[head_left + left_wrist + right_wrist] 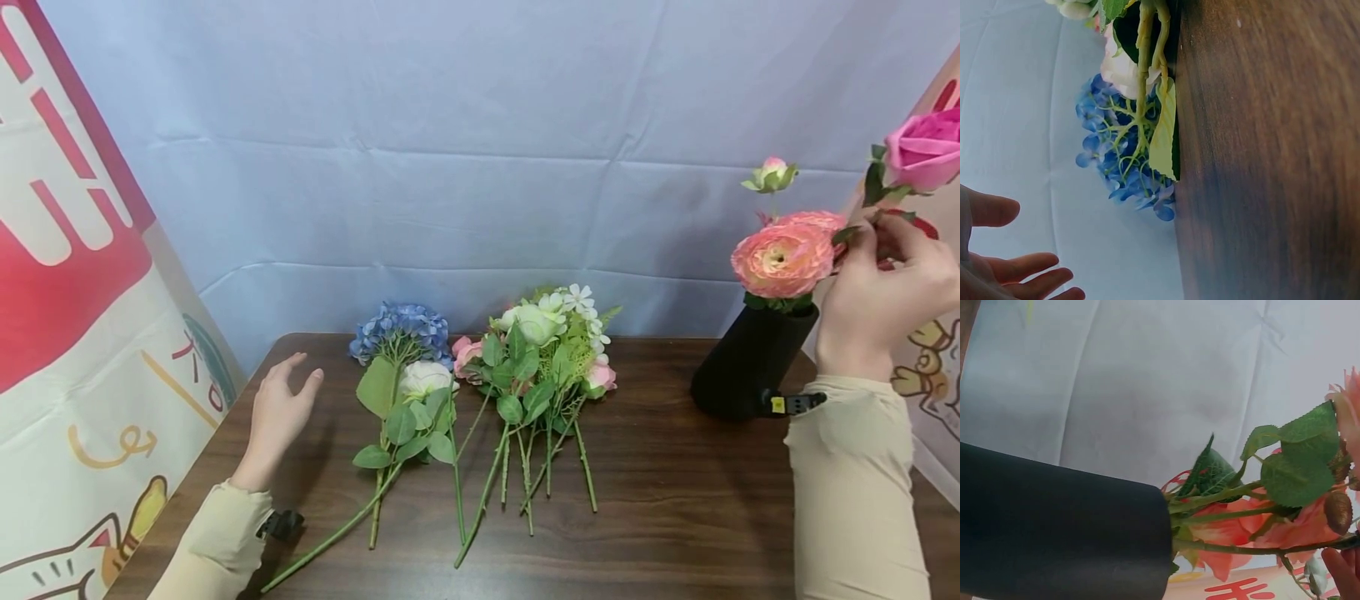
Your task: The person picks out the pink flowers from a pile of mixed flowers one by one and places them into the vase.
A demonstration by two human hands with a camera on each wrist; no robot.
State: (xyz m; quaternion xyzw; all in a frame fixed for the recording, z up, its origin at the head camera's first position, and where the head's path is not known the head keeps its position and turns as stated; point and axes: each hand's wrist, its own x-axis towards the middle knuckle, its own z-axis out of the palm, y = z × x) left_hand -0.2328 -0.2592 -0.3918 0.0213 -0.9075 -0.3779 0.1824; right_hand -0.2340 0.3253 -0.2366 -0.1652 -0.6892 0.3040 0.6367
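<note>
At the right, my right hand (892, 287) pinches the stem of a magenta rose (924, 150), just below its bloom. In the right wrist view that stem (1241, 549) runs into the mouth of a black vase (1066, 525), beside other stems. The vase also bears coral-orange ranunculus (783, 254) and a small pale pink bud (772, 177). My left hand (279, 412) holds nothing; its fingers are relaxed above the table's left side, apart from the blue hydrangea (405, 332). The vase's inside is hidden.
On the brown table (637, 517), a white rose (426, 380) lies by the hydrangea. Right of it is a pile of white and pink flowers (536, 325), stems toward me. A pale blue cloth (450, 167) hangs behind; printed cloths (82, 350) hang at the sides.
</note>
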